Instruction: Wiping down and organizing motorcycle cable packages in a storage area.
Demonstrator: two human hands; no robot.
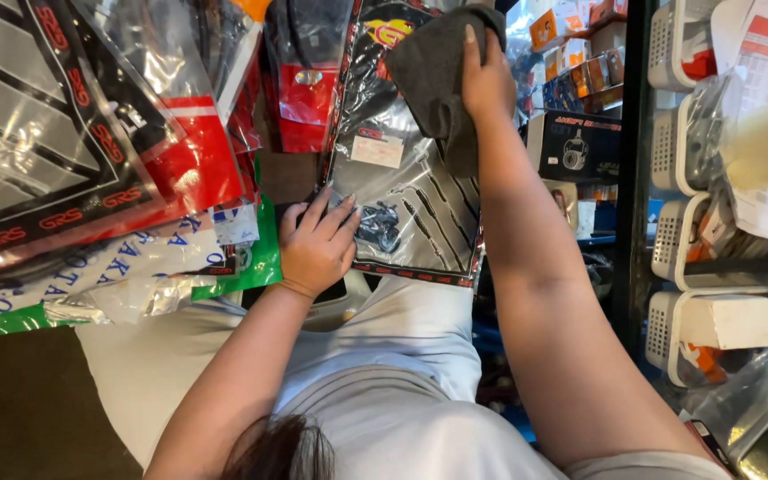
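1. Plastic packet (411, 191) of dark parts hangs among other packets (91, 160); it swings free, so it needs steadying.
2. Grey cloth (433, 76) lies flat on its upper part for wiping.
3. Right hand (486, 80) presses the cloth, fingers closed over it.
4. Left hand (316, 242), open and flat, braces the packet's lower edge.

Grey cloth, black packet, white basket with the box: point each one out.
Grey cloth (433, 67), head view, upper fold left of the right hand.
Black packet (420, 222), head view, clear lower front.
White basket (661, 329), head view, perforated left wall.

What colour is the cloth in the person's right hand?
Dark grey: the cloth is pressed by the right hand against a clear packet, seen in the head view.
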